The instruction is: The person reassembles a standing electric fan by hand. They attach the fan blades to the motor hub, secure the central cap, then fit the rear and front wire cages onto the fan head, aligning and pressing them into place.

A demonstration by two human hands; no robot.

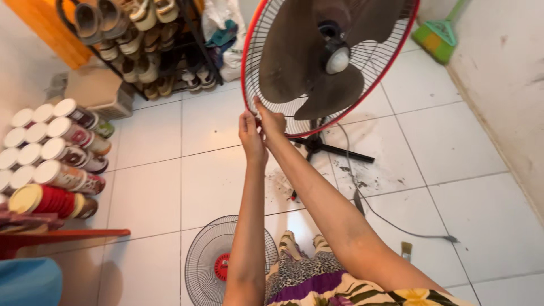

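Fingers (256, 107) of both hands are pinched onto the red rim (247, 93) of the standing fan's rear guard, at its lower left edge just above the middle of the frame. The left hand (251, 136) and the right hand (273, 122) are pressed close together there, touching or nearly so, and both are closed on the rim or on a small clip upon it; which of the two cannot be told.

The fan (328, 62) is seen in the upper centre and upper right of the frame, tilted toward the camera, with its dark dusty blades (294, 62) bared and the hub (337, 56) exposed. The front grille (207, 260) has been taken off and is laid flat on the white tiled floor (453, 153) at the bottom centre, just left of the person's knees. Dust and debris (280, 184) are scattered on the tiles near the fan's black base (326, 147), and a small brush (406, 249) is lying at the lower right beside the cord (385, 218).

The step in hand is judged to be work on the rim fastening of the opened fan. A firm, small pinch is called for next, with the guard kept steady so that the blades are not struck.

At the left edge, stacked tins (56, 153) are seen, and a shoe rack (141, 45) at the upper left.
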